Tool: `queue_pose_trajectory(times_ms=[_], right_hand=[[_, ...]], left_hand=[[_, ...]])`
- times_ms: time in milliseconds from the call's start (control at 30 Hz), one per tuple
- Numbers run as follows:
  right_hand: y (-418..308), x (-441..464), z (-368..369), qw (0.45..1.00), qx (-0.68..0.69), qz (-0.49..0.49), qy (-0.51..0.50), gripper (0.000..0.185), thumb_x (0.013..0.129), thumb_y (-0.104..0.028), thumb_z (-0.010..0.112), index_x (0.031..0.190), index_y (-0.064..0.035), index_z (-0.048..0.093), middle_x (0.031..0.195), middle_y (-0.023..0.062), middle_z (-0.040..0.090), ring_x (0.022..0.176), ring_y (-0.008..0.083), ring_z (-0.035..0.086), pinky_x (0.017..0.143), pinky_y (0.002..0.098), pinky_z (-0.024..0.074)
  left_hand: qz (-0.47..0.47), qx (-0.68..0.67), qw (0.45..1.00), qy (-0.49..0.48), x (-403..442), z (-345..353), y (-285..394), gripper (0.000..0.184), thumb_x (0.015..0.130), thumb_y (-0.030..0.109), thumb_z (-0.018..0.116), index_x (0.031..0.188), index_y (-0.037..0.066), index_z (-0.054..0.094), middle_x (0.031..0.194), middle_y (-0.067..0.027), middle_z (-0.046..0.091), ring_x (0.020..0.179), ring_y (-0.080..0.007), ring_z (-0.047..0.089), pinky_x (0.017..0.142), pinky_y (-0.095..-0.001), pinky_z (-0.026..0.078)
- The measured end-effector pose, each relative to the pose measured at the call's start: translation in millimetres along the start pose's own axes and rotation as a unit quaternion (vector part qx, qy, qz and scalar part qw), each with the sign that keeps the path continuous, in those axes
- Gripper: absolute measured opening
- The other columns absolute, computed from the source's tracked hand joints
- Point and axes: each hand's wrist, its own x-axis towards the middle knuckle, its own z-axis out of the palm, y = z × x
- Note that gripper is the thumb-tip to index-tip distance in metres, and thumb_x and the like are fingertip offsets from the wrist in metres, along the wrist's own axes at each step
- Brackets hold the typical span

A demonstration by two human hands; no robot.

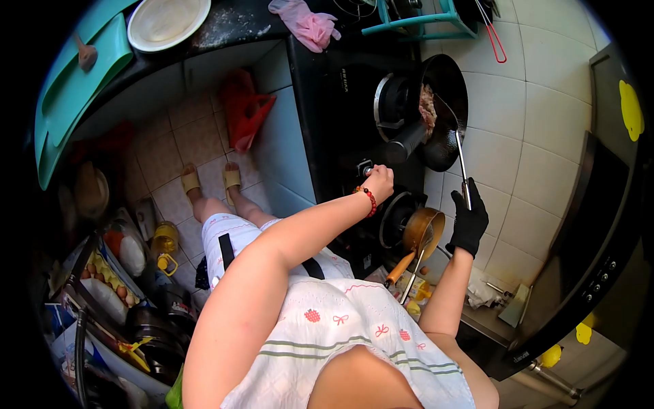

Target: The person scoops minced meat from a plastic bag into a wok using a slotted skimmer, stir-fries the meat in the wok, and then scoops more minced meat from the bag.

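The gloved right hand (469,219) is curled around the spatula (462,158), whose blade lies beyond it in the wok (445,146), near the meat (428,109). The left hand (379,183) (beads (368,199) at its wrist) pinches the stove knob (366,168).

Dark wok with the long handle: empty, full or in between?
In between: the wok holds a pinkish heap of food on one side, while much of its dark inside shows bare.
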Motion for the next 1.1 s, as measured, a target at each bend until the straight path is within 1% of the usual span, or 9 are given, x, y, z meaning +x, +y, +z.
queue_pose_trajectory(times_ms=[133,233,333,433,533,733,833,933,1100], right_hand=[[5.7,2.7,1.9,1.0,-0.016,-0.021,0.0,0.044,0.077,-0.019,0.069,0.119,-0.0153,0.059,0.101,0.0091,0.065,0.093,0.0204,0.062,0.08,0.0313,0.0466],[-4.0,3.7,1.2,1.0,-0.011,0.019,-0.009,0.043,0.077,-0.017,0.069,0.119,-0.0131,0.059,0.105,0.0092,0.065,0.096,0.019,0.062,0.082,0.0311,0.0463],[-8.7,3.9,2.5,0.999,0.037,0.039,-0.009,0.043,0.077,-0.015,0.069,0.119,-0.0105,0.059,0.107,0.009,0.065,0.098,0.0174,0.061,0.085,0.0306,0.0458],[-4.0,5.5,5.0,0.999,0.044,0.028,-0.01,0.043,0.077,-0.013,0.069,0.119,-0.0095,0.059,0.108,0.0087,0.065,0.099,0.0161,0.061,0.086,0.03,0.0453],[-8.5,5.3,2.4,0.998,0.037,0.05,-0.032,0.046,0.076,-0.01,0.069,0.121,-0.0095,0.058,0.116,0.0089,0.062,0.104,0.0161,0.058,0.089,0.0293,0.0445],[-12.0,5.1,0.6,0.998,0.031,0.051,-0.023,0.045,0.077,-0.01,0.068,0.121,-0.0087,0.058,0.115,0.0091,0.062,0.104,0.0162,0.059,0.088,0.0296,0.0448],[-13.0,4.9,-0.8,0.996,0.058,0.054,-0.026,0.045,0.077,-0.011,0.068,0.121,-0.0081,0.058,0.115,0.0095,0.062,0.104,0.0163,0.059,0.088,0.0296,0.0448],[-9.5,5.3,0.9,0.998,0.049,0.036,-0.018,0.043,0.078,-0.01,0.068,0.119,-0.0062,0.058,0.109,0.0093,0.065,0.1,0.0154,0.061,0.087,0.0284,0.0452],[-8.6,6.5,2.4,0.997,0.059,0.04,-0.017,0.043,0.077,-0.011,0.069,0.119,-0.0079,0.059,0.108,0.0095,0.065,0.099,0.0158,0.061,0.086,0.0291,0.0456]], left_hand=[[0.045,-0.052,0.997,-0.034,1.6,2.7,-7.1,0.019,0.076,0.017,0.056,0.08,0.006,0.071,0.088,-0.013,0.056,0.085,-0.0294,0.052,0.065,-0.0352,0.047],[0.048,-0.001,0.999,-0.025,0.4,0.9,-6.3,0.02,0.077,0.017,0.055,0.083,0.006,0.071,0.09,-0.0126,0.057,0.085,-0.0298,0.053,0.068,-0.0353,0.047],[0.055,0.008,0.998,-0.033,0.6,1.5,-7.3,0.021,0.077,0.017,0.055,0.085,0.006,0.071,0.091,-0.0133,0.057,0.085,-0.0301,0.053,0.067,-0.035,0.047],[0.048,0.007,0.999,-0.021,0.2,2.0,-6.8,0.022,0.078,0.018,0.054,0.086,0.006,0.071,0.091,-0.0132,0.057,0.086,-0.0308,0.053,0.065,-0.0356,0.047],[0.034,-0.007,0.999,-0.033,0.6,0.2,-5.1,0.022,0.078,0.018,0.054,0.086,0.006,0.071,0.091,-0.0135,0.057,0.085,-0.0314,0.053,0.064,-0.0362,0.047],[0.052,-0.009,0.998,-0.036,0.3,1.6,-7.9,0.022,0.078,0.018,0.054,0.085,0.006,0.071,0.09,-0.0132,0.057,0.085,-0.0314,0.053,0.063,-0.0363,0.047],[0.055,0.01,0.998,-0.029,-0.2,0.1,-8.2,0.021,0.078,0.018,0.054,0.084,0.006,0.071,0.09,-0.0129,0.057,0.085,-0.0312,0.053,0.063,-0.0361,0.047],[0.067,-0.01,0.997,-0.031,0.6,0.1,-9.3,0.021,0.078,0.019,0.054,0.084,0.006,0.071,0.09,-0.013,0.057,0.085,-0.0309,0.053,0.064,-0.036,0.047],[0.051,-0.006,0.998,-0.036,-0.3,-0.3,-7.4,0.022,0.078,0.019,0.054,0.084,0.005,0.07,0.091,-0.0135,0.057,0.085,-0.0307,0.053,0.062,-0.0361,0.047]])
